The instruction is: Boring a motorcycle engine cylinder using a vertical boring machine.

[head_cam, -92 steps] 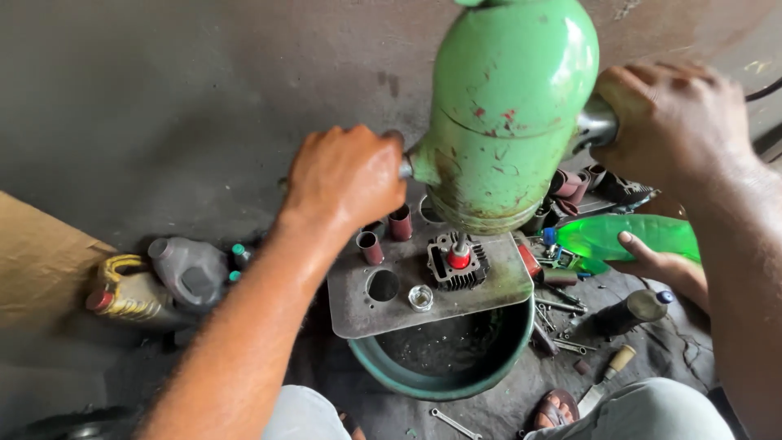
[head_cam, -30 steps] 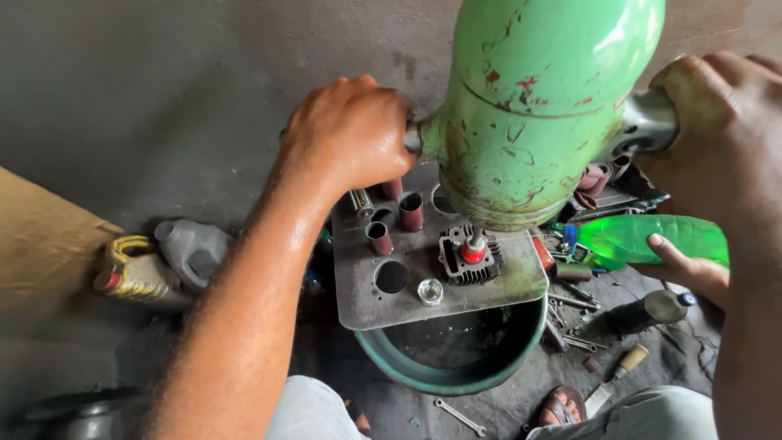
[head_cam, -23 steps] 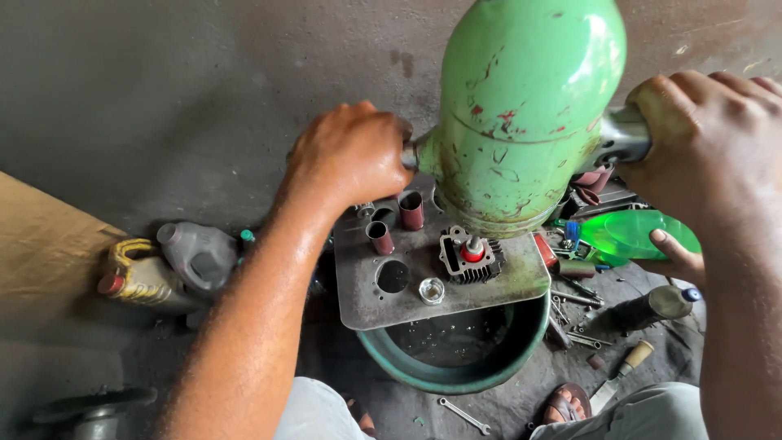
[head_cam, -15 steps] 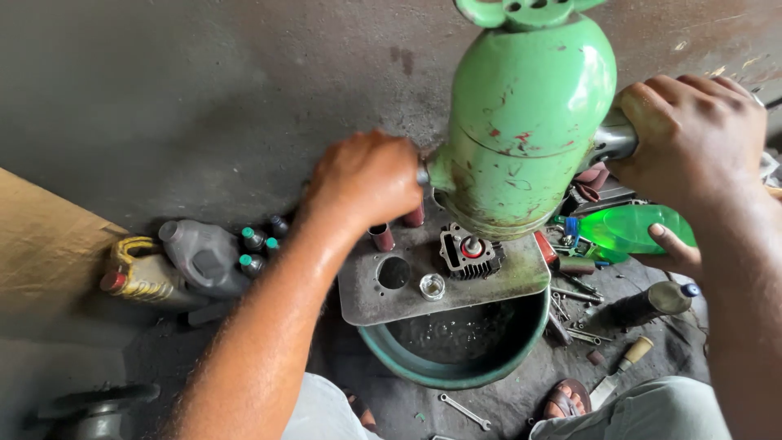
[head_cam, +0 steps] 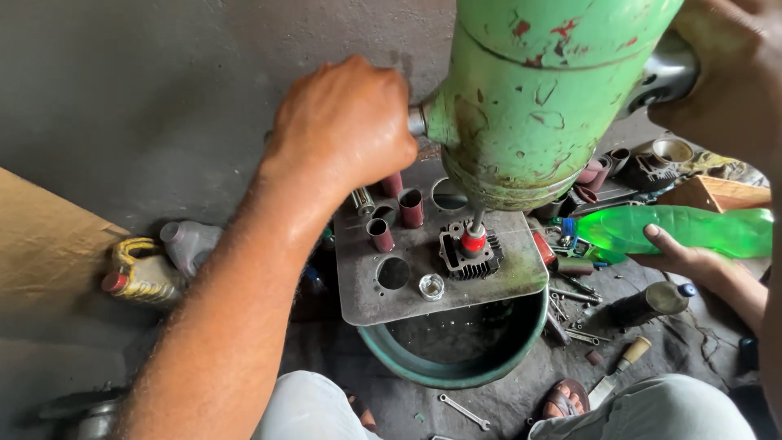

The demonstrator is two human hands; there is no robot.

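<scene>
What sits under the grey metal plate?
A round green basin lies below the metal plate, its front rim and dark inside showing. The plate covers the basin's rear half, so its contents there are hidden.

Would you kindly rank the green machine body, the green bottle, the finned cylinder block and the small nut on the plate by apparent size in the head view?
1. Green machine body, though it is nearest the camera.
2. Green bottle.
3. Finned cylinder block.
4. Nut.

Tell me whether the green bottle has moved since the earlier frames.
Cannot tell. The green bottle lies right of the metal plate under another person's hand, as before; the head camera itself shifted.
</scene>
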